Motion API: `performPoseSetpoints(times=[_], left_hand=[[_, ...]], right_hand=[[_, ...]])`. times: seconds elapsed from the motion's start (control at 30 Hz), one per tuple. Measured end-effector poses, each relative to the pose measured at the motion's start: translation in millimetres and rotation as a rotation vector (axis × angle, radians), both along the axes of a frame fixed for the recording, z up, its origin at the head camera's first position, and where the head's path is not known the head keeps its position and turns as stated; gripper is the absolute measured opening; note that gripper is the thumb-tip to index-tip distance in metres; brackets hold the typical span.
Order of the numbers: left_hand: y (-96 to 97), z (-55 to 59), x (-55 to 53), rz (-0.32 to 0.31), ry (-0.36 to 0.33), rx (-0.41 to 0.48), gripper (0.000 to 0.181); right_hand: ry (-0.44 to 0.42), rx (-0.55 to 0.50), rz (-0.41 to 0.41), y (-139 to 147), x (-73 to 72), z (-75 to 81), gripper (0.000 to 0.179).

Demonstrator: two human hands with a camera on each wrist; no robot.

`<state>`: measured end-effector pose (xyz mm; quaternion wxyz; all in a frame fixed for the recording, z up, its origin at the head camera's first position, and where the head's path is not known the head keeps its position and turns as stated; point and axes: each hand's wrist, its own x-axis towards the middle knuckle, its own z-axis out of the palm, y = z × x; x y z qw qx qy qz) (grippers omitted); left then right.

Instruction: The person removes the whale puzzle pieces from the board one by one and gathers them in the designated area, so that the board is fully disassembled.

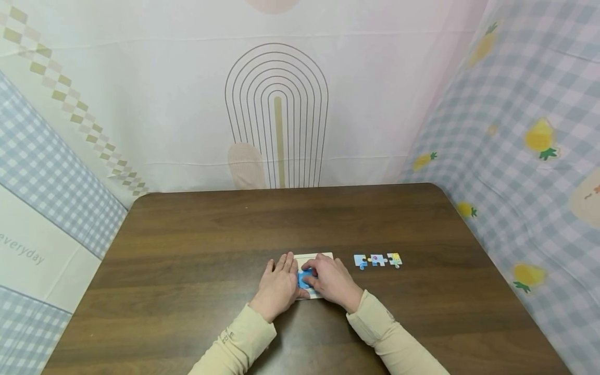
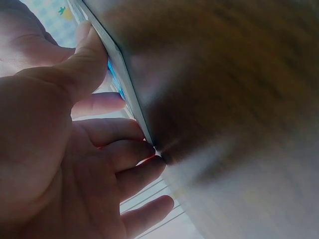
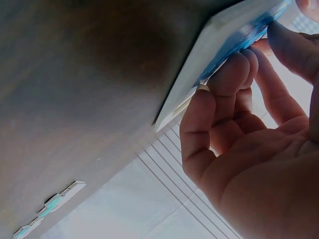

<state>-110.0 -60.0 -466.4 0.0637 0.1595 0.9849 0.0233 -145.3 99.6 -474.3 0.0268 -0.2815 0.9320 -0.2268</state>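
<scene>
A white-bordered puzzle board (image 1: 300,257) lies flat on the table in front of me, partly hidden under both hands. My left hand (image 1: 278,286) rests along its left edge, fingers straight, with the thumb by the near edge. On the board is a blue puzzle piece (image 1: 304,281); the curled fingers and thumb of my right hand (image 1: 332,279) hold it against the surface. The right wrist view shows the right fingertips touching the blue surface (image 3: 232,45); whether the piece sits fully down cannot be seen.
Right of the board, a joined row of light-blue puzzle pieces (image 1: 377,260) lies on the brown wooden table (image 1: 197,234), one end showing a yellow sun (image 1: 395,258). Patterned cloth hangs behind the table (image 1: 187,104) and along both sides.
</scene>
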Motion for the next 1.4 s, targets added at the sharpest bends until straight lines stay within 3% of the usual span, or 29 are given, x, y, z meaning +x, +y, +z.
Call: performPoseSetpoints(times=[0.43,1.03,1.4], left_hand=[[-0.3,0.6,1.0,-0.003,-0.003,-0.027,0.088],[0.0,0.5,2.1,-0.005,0.021,0.002,0.086],[-0.4,-1.1,1.8,-0.012,0.031,-0.013,0.086]], right_hand=[[-0.012,0.001,0.007,-2.9,0.3,-1.4,0.02],[-0.053,-0.023,-0.014,-3.5,2.0,-1.3,0.015],[-0.01,0.021,0.021,-3.6,1.0,-1.1,0.015]])
